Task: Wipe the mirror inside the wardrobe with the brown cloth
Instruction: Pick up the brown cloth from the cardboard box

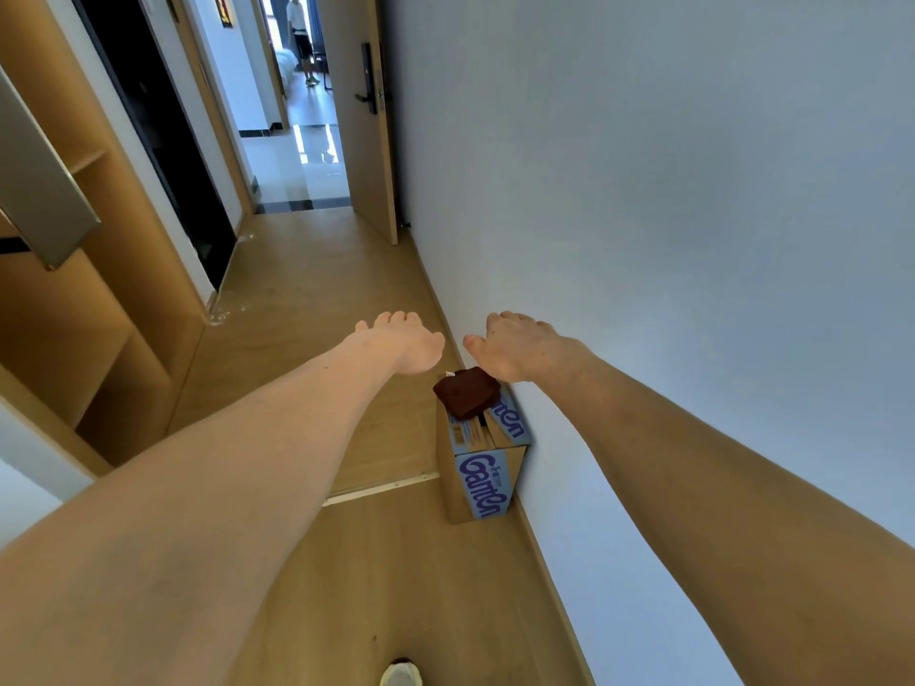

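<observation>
Both hands out front, palms down: left hand point(401, 345) & right hand point(520, 348) loose, fingers relaxed, w/ nothing held. Brown cloth point(468, 392) lies just below the right hand, on a cardboard box point(487, 480) against the wall.

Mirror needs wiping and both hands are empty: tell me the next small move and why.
Probably lower the right hand onto the brown cloth and grip it: the cloth lies on the cardboard box, nearest that hand, which holds nothing.

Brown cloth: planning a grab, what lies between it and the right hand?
Nothing, per the head view: the right hand sits directly above the brown cloth on the box.
</observation>
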`<state>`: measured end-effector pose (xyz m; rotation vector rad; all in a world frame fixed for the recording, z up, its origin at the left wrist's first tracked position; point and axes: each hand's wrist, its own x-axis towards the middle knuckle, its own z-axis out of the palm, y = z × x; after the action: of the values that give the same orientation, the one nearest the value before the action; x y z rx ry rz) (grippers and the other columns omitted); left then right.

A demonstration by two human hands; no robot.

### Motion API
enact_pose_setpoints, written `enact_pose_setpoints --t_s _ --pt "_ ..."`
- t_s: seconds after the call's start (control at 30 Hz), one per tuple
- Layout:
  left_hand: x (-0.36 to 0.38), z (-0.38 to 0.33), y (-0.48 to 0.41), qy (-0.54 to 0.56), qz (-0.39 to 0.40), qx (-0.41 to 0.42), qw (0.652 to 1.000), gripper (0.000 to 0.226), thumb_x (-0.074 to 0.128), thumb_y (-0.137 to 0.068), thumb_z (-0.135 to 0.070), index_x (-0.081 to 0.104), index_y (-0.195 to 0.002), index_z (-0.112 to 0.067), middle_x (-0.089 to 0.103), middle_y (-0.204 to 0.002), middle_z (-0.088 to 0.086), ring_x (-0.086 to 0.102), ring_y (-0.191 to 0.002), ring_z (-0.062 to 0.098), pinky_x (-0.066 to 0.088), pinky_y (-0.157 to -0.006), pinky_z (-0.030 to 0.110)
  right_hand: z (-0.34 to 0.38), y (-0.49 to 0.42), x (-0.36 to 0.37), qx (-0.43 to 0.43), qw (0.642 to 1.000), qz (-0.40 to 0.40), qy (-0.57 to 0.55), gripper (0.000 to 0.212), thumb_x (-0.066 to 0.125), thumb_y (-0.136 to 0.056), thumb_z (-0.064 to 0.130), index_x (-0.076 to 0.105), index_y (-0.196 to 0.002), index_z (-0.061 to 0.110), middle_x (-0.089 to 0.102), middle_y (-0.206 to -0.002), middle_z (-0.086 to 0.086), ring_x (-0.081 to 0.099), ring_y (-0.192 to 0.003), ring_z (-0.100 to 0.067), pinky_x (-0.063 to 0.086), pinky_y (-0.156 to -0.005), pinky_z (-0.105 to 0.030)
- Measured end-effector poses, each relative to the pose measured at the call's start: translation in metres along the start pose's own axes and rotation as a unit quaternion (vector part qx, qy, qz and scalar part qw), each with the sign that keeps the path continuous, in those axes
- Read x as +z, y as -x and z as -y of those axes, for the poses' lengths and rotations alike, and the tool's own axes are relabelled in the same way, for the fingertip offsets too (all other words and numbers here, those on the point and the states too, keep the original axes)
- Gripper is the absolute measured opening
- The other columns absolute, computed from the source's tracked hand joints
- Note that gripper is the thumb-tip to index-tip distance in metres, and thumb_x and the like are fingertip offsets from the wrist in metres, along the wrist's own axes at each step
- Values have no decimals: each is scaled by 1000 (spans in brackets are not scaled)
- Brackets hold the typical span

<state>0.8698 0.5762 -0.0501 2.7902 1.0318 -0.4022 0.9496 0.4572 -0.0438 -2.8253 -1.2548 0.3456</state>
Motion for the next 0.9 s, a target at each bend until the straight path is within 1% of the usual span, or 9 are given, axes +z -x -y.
enact_pose_setpoints --t_s 0.13,0.27,0.47,0.6,0.77,0.9 --pt "-12 13 -59 -9 7 11 1000 63 19 -101 -42 8 -152 -8 9 -160 10 5 -147 26 5 -118 49 9 -62 0 3 1000 9 -8 56 24 -100 42 33 -142 6 37 -144 -15 36 -131 -29 28 -106 -42" --pt "-17 29 -119 -16 36 19 999 63 17 -101 -42 7 -153 -7 7 -160 9 4 -147 26 4 -118 48 17 -129 7 15 999 27 -20 55 24 -100 43 34 -140 7 39 -143 -14 37 -129 -29 29 -105 -41" --pt "-17 48 -198 -21 68 30 997 63 16 -101 -43 6 -152 -7 7 -160 10 4 -147 26 6 -118 48 14 -204 22 35 998 48 -37 55 25 -99 43 36 -139 7 40 -142 -14 38 -128 -29 29 -104 -42" --pt "-12 45 -240 -20 105 32 994 64 16 -102 -44 4 -152 -6 5 -160 10 3 -147 26 5 -118 48 1 -244 34 51 995 77 -47 52 26 -99 42 39 -136 7 42 -139 -14 40 -125 -29 31 -102 -40" --pt "-1 32 -291 -10 136 32 990 65 18 -101 -44 5 -152 -6 6 -160 11 4 -147 26 5 -118 48 -21 -296 49 58 992 103 -48 53 27 -98 42 38 -137 8 41 -140 -14 40 -126 -30 32 -102 -41" --pt "4 22 -334 -9 151 23 988 66 20 -101 -45 6 -152 -7 7 -160 11 6 -147 28 7 -118 48 -40 -344 66 50 990 120 -47 46 29 -97 35 41 -132 8 45 -134 -13 43 -121 -30 34 -98 -40"
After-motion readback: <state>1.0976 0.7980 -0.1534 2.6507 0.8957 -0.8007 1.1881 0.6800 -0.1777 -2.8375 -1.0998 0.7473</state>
